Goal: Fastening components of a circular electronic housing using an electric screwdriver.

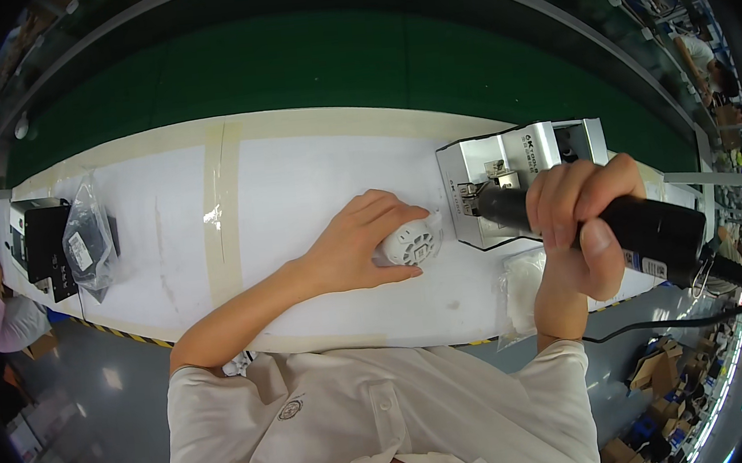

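Observation:
My left hand [350, 249] rests on the white worktop [311, 166], its fingers and thumb curled round a small white round housing [413, 243] with vent slots in its face. In my right hand [580, 220] is a black corded electric screwdriver [662, 235], held nearly level. The screwdriver's nose points left and reaches the pick-up opening of a silver box-shaped screw feeder [534, 146]. Whether a screw sits on the bit is too small to tell.
A clear plastic bag of white parts [524, 286] lies at the front right edge. On the far left are a dark boxy device [46, 240] and a plastic bag with dark contents [90, 241]. Beyond the worktop runs a green belt [310, 63]. The screwdriver's cable [666, 324] loops at right.

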### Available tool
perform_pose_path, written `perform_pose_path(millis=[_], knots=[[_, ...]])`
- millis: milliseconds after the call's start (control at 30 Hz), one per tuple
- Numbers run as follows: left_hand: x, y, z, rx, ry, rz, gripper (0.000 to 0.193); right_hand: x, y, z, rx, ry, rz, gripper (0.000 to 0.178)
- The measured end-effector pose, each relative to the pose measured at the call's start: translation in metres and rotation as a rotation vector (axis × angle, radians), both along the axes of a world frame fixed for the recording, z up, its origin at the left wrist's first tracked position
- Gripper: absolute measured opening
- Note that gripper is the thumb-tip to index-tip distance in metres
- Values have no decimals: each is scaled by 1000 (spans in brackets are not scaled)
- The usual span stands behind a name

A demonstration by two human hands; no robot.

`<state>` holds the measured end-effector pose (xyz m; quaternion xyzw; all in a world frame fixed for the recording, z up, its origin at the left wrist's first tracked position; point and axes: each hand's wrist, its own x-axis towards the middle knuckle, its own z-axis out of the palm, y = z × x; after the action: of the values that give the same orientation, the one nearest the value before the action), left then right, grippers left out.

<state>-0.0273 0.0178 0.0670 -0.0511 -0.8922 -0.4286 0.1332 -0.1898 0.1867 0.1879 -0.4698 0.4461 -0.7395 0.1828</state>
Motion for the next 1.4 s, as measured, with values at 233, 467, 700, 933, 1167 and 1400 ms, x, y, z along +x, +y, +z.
perform_pose_path(millis=[233,467,700,933,1167,1400], knots=[[3,2,-11,200,-21,60,64,-9,-5,-6,-183,87,395,25],[2,-1,-12,275,-38,60,65,-3,-10,-17,-164,55,395,25],[3,0,-10,285,-53,67,64,1,-14,-20,-152,32,363,24],[3,-2,-9,289,-56,76,64,2,-18,-22,-152,39,359,24],[4,-5,-12,328,-68,71,62,-2,-26,-28,-163,80,395,24],[5,-8,-12,337,-70,71,62,3,-33,-28,-168,35,425,19]])
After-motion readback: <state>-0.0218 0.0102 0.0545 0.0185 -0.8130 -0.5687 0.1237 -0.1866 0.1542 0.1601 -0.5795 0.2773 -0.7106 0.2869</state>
